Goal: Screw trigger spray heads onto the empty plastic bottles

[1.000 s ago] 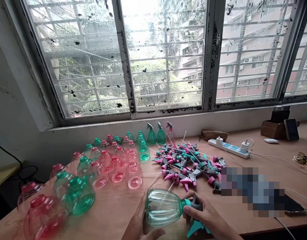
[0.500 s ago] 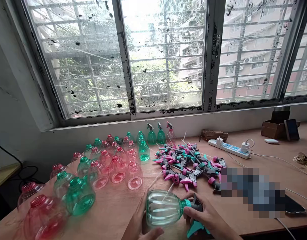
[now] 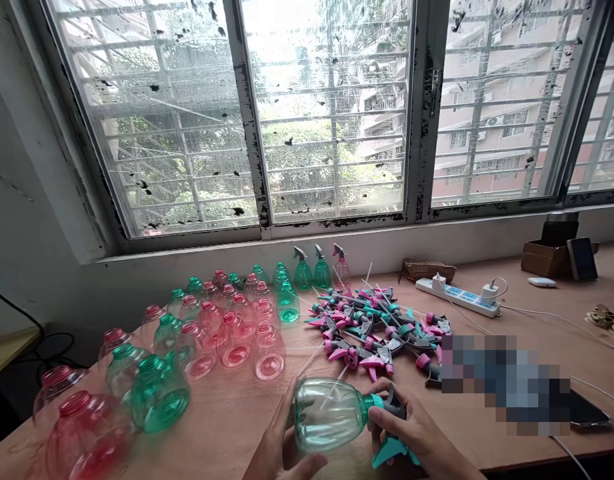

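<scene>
A clear green spray bottle (image 3: 329, 413) lies on its side between my hands above the table's front. My left hand (image 3: 281, 437) wraps its base end, with the thumb below. At the neck, the fingers of my right hand (image 3: 411, 427) grip a grey and teal trigger sprayer (image 3: 391, 408), whose teal collar (image 3: 373, 401) sits on the bottle's mouth. The sprayer's teal trigger points down toward the table. Whether the collar is fully tightened I cannot tell. Just beyond lies a pile of pink, teal and grey trigger sprayers (image 3: 377, 327) with thin white tubes.
Several open red bottles (image 3: 235, 343) and green bottles (image 3: 161, 393) stand at the left. Against the wall are three bottles with sprayers fitted (image 3: 321, 270). A power strip (image 3: 457, 297), a small cardboard box (image 3: 547, 257) and a phone (image 3: 589, 417) lie at the right.
The bottle has turned slightly about its length in my hands. Both hands keep nearly the same place, and the things on the table have not moved.
</scene>
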The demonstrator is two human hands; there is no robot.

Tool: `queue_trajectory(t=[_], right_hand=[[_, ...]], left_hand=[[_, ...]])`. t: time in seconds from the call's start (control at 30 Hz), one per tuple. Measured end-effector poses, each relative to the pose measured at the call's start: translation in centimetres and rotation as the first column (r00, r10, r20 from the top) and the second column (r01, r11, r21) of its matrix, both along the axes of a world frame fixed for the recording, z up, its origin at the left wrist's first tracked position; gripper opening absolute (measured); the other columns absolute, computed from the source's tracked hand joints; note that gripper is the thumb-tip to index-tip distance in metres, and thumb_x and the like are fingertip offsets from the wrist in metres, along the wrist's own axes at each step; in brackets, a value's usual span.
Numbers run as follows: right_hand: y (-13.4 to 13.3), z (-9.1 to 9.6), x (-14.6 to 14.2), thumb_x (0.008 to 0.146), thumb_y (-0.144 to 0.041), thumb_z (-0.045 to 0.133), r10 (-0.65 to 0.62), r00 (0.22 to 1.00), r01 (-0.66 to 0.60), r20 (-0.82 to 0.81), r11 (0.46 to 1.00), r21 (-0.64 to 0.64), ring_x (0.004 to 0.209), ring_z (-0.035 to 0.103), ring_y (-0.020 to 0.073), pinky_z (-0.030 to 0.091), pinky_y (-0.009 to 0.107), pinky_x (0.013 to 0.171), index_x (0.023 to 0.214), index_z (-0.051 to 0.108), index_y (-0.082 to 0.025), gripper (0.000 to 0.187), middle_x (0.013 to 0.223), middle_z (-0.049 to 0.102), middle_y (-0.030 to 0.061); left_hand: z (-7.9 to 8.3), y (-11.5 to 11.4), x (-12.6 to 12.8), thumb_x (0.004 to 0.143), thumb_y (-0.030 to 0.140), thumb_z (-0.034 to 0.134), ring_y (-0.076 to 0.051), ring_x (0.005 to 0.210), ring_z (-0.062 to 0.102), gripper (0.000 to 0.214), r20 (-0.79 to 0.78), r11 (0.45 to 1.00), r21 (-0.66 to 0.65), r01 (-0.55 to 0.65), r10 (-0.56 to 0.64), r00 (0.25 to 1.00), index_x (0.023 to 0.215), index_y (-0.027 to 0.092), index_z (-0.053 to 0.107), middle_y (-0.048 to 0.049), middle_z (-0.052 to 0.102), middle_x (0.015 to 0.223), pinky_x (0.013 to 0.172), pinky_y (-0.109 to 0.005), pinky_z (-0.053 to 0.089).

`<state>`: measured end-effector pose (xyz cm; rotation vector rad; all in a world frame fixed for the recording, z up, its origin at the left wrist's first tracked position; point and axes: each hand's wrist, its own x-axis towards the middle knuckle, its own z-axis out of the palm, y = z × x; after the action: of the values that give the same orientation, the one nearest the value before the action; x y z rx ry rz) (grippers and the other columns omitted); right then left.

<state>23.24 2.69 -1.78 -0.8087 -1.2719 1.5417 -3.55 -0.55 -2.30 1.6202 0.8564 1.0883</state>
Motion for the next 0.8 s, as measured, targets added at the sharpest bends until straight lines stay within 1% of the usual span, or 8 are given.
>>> queue_trajectory(t=[0.2,0.33,0.4,0.47,0.57,0.67,0.73,0.8], right_hand=[[-0.12,0.22,0.31,0.08,-0.055,0.079,0.03,0.999,-0.032,-0.041,0.999,-0.032,0.054,0.074,0.0176,0.054,0.019,0.039,0.1,0.058,-0.019,0.047,0.067,0.072,-0.0021],[-0.08,0.17,0.41,0.08,-0.054,0.08,0.046,0.998,-0.047,-0.03,0.999,-0.013,0.054,0.073,0.0156,0.053,0.018,0.04,0.102,0.058,-0.019,0.047,0.067,0.072,-0.0028],[0.03,0.02,0.43,0.078,-0.053,0.082,0.056,0.998,-0.056,-0.023,0.998,-0.007,0.052,0.072,0.0154,0.054,0.018,0.041,0.103,0.057,-0.019,0.049,0.065,0.072,-0.0029],[0.14,-0.12,0.47,0.077,-0.053,0.083,0.072,0.997,-0.072,-0.024,0.997,-0.001,0.05,0.07,0.0151,0.054,0.019,0.041,0.104,0.056,-0.02,0.051,0.061,0.073,-0.0026],[0.21,-0.17,0.53,0.074,-0.053,0.085,0.074,0.997,-0.074,-0.025,0.997,0.011,0.05,0.069,0.0162,0.053,0.02,0.041,0.105,0.056,-0.02,0.054,0.06,0.072,-0.0026],[0.11,0.02,0.55,0.074,-0.054,0.085,0.061,0.998,-0.061,-0.012,0.998,0.004,0.051,0.07,0.0177,0.052,0.02,0.041,0.105,0.057,-0.021,0.053,0.061,0.07,-0.0034],[0.0,0.18,0.5,0.075,-0.054,0.084,0.048,0.999,-0.048,-0.015,0.999,-0.008,0.052,0.071,0.0177,0.052,0.02,0.04,0.105,0.058,-0.022,0.051,0.063,0.069,-0.0042],[-0.09,0.25,0.41,0.076,-0.054,0.083,0.04,0.999,-0.04,-0.026,0.999,-0.009,0.051,0.071,0.0174,0.052,0.02,0.04,0.105,0.059,-0.022,0.05,0.064,0.068,-0.0047]], left_hand=[[-0.77,-0.03,0.09,0.085,0.065,0.069,-0.034,0.137,0.057,0.103,-0.041,0.998,0.015,-0.065,0.065,0.997,0.162,0.037,0.009,-0.0128,0.057,0.151,0.114,-0.046,0.045],[-0.68,-0.11,-0.11,0.081,0.061,0.075,-0.035,0.143,0.05,0.11,-0.06,0.996,0.007,-0.094,0.095,0.994,0.163,0.033,0.008,-0.0134,0.046,0.16,0.122,-0.049,0.033],[-0.36,-0.19,-0.18,0.08,0.058,0.078,-0.035,0.148,0.043,0.108,-0.083,0.994,0.032,-0.107,0.109,0.991,0.163,0.032,0.013,-0.012,0.044,0.162,0.126,-0.049,0.026],[-0.11,-0.27,-0.18,0.081,0.057,0.077,-0.034,0.15,0.041,0.101,-0.1,0.99,0.075,-0.118,0.125,0.987,0.162,0.035,0.02,-0.0091,0.045,0.163,0.126,-0.048,0.024],[-0.08,-0.32,-0.07,0.082,0.062,0.074,-0.034,0.144,0.049,0.097,-0.101,0.984,0.11,-0.137,0.149,0.984,0.16,0.04,0.021,-0.0073,0.044,0.163,0.125,-0.045,0.029],[-0.23,-0.35,0.14,0.082,0.067,0.07,-0.033,0.138,0.056,0.1,-0.1,0.986,0.071,-0.15,0.157,0.983,0.161,0.038,0.016,-0.0099,0.054,0.154,0.122,-0.045,0.034],[-0.18,-0.4,0.29,0.084,0.066,0.069,-0.032,0.137,0.057,0.099,-0.101,0.987,0.041,-0.157,0.161,0.982,0.161,0.039,0.013,-0.0093,0.058,0.15,0.122,-0.046,0.034],[0.08,-0.44,0.41,0.084,0.064,0.071,-0.032,0.139,0.056,0.101,-0.074,0.991,0.026,-0.134,0.135,0.988,0.161,0.04,0.011,-0.009,0.057,0.152,0.122,-0.047,0.032]])
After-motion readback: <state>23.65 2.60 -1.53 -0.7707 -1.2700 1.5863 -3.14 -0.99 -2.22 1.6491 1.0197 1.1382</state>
